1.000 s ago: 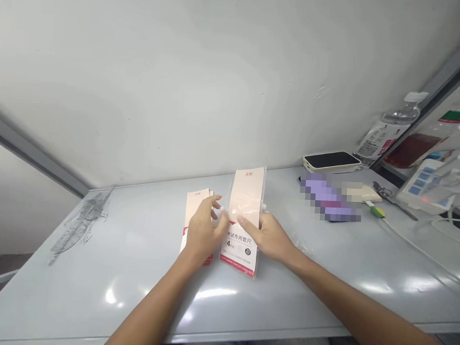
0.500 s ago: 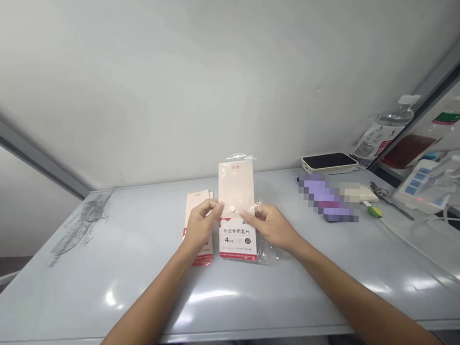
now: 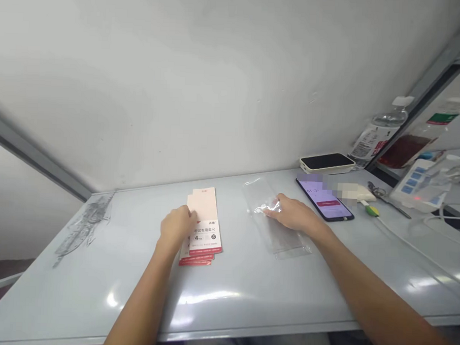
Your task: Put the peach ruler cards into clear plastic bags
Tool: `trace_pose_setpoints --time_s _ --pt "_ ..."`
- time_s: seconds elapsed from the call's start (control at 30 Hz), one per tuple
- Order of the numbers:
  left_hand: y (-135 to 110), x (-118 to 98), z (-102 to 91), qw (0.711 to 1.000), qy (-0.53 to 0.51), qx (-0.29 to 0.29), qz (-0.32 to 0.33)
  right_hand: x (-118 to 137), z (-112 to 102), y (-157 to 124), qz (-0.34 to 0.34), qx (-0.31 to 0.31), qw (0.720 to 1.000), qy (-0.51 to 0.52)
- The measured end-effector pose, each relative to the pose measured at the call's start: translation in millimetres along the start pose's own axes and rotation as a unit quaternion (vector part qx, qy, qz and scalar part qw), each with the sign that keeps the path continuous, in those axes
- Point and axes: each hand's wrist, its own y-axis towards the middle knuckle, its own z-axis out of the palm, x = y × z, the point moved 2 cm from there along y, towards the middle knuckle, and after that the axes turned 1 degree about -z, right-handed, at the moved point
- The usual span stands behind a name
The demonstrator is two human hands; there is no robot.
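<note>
The left hand (image 3: 176,226) grasps the left edge of the top pink-and-white card (image 3: 205,208), which lies over other cards (image 3: 195,261) fanned out toward the near side of the desk (image 3: 126,275); to their right, the right hand (image 3: 294,215) pinches clear plastic wrapping (image 3: 284,238), with a lit phone (image 3: 329,210) just beyond on the right

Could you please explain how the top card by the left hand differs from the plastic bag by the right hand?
The top card is opaque pink and white with a red lower edge; the plastic bag is see-through. The card has printed text, while the bag shows no print I can make out. The card looks smooth, the bag wrinkled. Both are oblong.
</note>
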Motion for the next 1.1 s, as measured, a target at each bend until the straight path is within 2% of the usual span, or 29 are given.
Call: trace_pose_setpoints --time_s 0.07,0.17,0.23,0.3,0.43,0.57,0.67,0.9,1.1 --pt "0.1 0.2 0.2 1.0 0.011 0.001 -0.007 -0.5 -0.1 -0.8 0.017 -0.024 0.997 -0.069" --pt "-1.3 -4.3 -1.6 1.0 0.016 -0.01 0.002 0.1 -2.4 -2.9 0.021 -0.043 0.994 -0.101" --pt "-5.4 -12.1 -1.6 0.999 -0.001 -0.022 0.042 0.8 -5.1 -3.8 0.015 -0.07 0.992 -0.107" --pt "-13.8 -24.0 1.5 0.991 -0.037 -0.031 0.122 4.0 -6.6 -5.7 -0.007 -0.091 0.992 -0.086" --pt "-39.4 -49.5 16.9 0.96 -0.088 0.015 0.267 22.5 -1.4 -17.8 -0.118 -0.072 0.99 -0.001" --pt "-58.2 -62.0 26.7 0.93 -0.151 0.023 0.335 46.9 12.6 -36.3 -0.241 -0.036 0.968 0.06" --pt "-60.4 -62.0 27.4 0.912 -0.171 0.016 0.372 57.7 23.4 -45.1 -0.299 -0.013 0.952 0.066" --pt "-53.8 -52.6 27.2 0.892 -0.211 -0.058 0.395 56.5 28.5 -44.2 -0.306 -0.003 0.95 0.065" --pt "-59.4 -46.6 23.6 0.841 -0.275 -0.163 0.436 56.5 25.5 -42.0 -0.287 -0.014 0.955 0.067"
